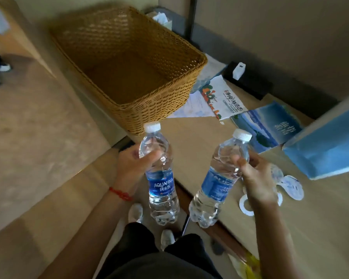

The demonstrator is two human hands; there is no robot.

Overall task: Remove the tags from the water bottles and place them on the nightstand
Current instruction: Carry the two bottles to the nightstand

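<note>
Head view: left hand (132,165) grips left bottle (160,176) at shoulder, thumb across front, upright. Right hand (256,178) grips right bottle (220,178), tilted, above nightstand (189,146) edge. Removed tags (290,187) lie on nightstand beside right hand.

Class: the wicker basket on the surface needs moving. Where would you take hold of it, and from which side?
Probably grip the basket's near rim, coming from above. It stands upright and open-topped, that rim faces the person, and no handles are visible.
</note>
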